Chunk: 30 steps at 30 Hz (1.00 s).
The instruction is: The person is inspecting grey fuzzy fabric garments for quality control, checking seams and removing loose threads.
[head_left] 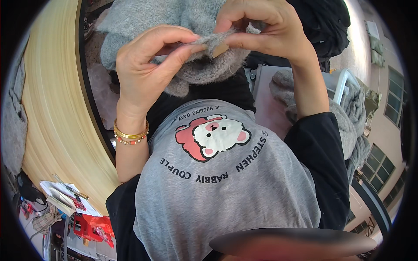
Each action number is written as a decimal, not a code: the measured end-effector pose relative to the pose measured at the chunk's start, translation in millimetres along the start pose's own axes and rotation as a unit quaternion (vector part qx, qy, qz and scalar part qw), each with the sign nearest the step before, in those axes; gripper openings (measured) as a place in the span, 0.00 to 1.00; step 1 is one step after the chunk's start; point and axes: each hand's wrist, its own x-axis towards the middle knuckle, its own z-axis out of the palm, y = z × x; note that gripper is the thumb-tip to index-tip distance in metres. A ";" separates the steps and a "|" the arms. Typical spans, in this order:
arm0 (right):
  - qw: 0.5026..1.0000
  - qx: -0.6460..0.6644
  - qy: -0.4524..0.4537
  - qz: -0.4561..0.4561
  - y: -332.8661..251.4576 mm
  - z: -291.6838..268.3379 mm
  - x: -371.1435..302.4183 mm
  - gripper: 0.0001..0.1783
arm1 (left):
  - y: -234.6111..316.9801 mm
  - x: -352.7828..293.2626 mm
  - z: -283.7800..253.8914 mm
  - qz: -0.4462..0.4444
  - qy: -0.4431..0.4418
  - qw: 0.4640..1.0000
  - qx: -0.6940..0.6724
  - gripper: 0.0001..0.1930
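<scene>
A fuzzy grey knit garment (143, 19) is bunched on my lap at the top of the view. My left hand (146, 63) pinches a folded edge of it between thumb and fingers. From the other side, my right hand (272, 32) grips the same edge, with thumb and fingertips pressed together. Between the two hands a small tan tag or patch (220, 49) shows against the knit; I cannot tell whether it is sewn on. The lower part of the garment hangs in a rolled loop below my fingers.
A light wood tabletop (52, 100) with a dark edge runs along my left. To the right, more grey knit pieces (285, 87) lie by a pale metal frame (344, 82). Black fabric (326, 26) is heaped beyond my right hand. Papers (69, 198) and red items (89, 228) sit at lower left.
</scene>
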 end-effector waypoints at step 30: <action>0.991 -0.062 0.075 -0.096 -15.8 13.3 3.1 0.11 | 8.6 0.3 11.5 0.131 0.041 0.987 0.082 0.11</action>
